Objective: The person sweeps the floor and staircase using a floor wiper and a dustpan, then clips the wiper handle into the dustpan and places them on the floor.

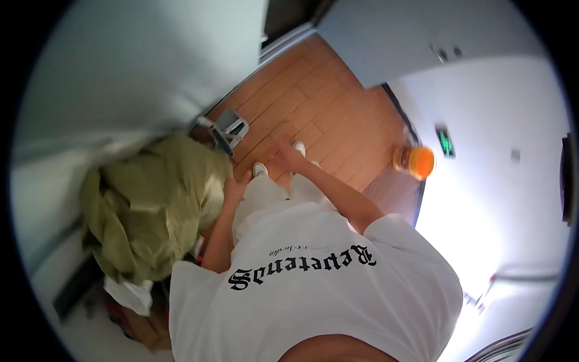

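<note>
My left hand (237, 186) hangs beside the right edge of a large olive-green fabric bundle (157, 205), fingers apart and holding nothing. Whether it touches the fabric I cannot tell. Over the wooden floor, near the white shoes, my right hand (289, 154) is stretched forward, a little blurred, with its fingers spread and nothing in them. A grey dustpan-like item (232, 125) rests on the floor beyond my left hand, against the wall side.
An orange and yellow container (417, 161) stands by the right wall, below a green lit sign (445, 142). A pale door with a handle (443, 55) is at the upper right. White material (131, 295) and a brown item (148, 329) lie at the lower left.
</note>
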The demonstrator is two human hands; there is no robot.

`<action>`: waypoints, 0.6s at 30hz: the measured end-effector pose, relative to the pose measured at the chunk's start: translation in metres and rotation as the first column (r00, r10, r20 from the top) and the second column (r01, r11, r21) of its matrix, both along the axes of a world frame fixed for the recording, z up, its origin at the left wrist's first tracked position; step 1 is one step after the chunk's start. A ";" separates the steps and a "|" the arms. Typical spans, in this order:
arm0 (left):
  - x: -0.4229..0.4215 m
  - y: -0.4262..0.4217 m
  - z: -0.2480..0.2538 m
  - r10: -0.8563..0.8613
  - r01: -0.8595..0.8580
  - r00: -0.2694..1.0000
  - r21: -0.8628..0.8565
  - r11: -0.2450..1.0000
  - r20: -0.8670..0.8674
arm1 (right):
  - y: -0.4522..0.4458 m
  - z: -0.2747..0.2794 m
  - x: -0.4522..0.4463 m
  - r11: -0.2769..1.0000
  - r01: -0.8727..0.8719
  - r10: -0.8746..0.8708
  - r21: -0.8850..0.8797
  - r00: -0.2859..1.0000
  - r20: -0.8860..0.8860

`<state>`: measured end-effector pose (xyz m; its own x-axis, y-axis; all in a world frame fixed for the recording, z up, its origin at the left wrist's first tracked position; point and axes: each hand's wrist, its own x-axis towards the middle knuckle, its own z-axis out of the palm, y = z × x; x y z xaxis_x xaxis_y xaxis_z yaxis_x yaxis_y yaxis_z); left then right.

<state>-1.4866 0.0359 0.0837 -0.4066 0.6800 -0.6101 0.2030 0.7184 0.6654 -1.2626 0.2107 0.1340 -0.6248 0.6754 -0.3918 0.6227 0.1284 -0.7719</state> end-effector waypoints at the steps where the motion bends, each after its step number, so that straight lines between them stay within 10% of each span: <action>1: 0.011 -0.003 0.017 -0.165 0.165 0.984 -0.014 0.986 -0.072 | -0.013 0.009 0.019 0.997 0.069 -0.070 0.034 0.997 0.018; 7: 0.102 0.046 0.014 -0.705 0.751 0.657 0.151 0.643 -0.266 | -0.086 -0.029 0.173 0.919 0.389 -0.394 0.066 0.898 0.196; 18: 0.471 0.033 0.020 -0.962 0.952 0.243 0.159 0.262 0.128 | -0.327 -0.011 0.508 0.248 0.930 -0.935 -0.269 0.303 0.184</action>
